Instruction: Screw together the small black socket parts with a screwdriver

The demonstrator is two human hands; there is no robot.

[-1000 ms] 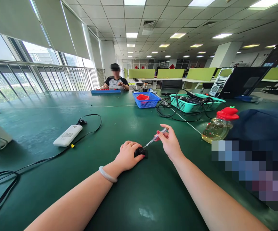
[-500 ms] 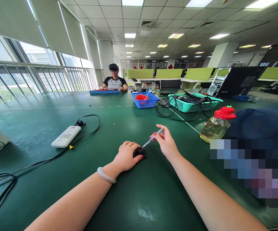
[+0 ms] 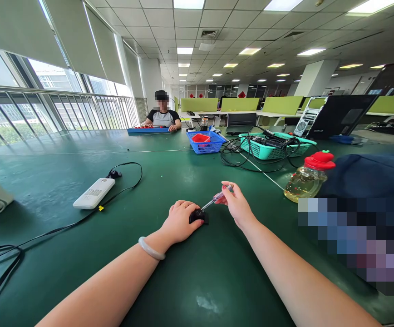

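Note:
A small black part lies on the dark green table, and my left hand is closed around its left side, with the thumb along the near edge. What kind of part it is, I cannot make out. My right hand grips the clear handle of a screwdriver between thumb and fingers. The screwdriver slants down to the left, and its tip meets the top of the black part. My left palm covers some of the part.
Left of my hands lie a white power bank and a black cable. Ahead are a blue basket and a teal basket of cables. A red-lidded bottle stands at right. Another person sits across the table.
The screwdriver handle has dipped slightly, so the tool slants lower, and my right fingers have shifted on it. My left hand and the black part stay put.

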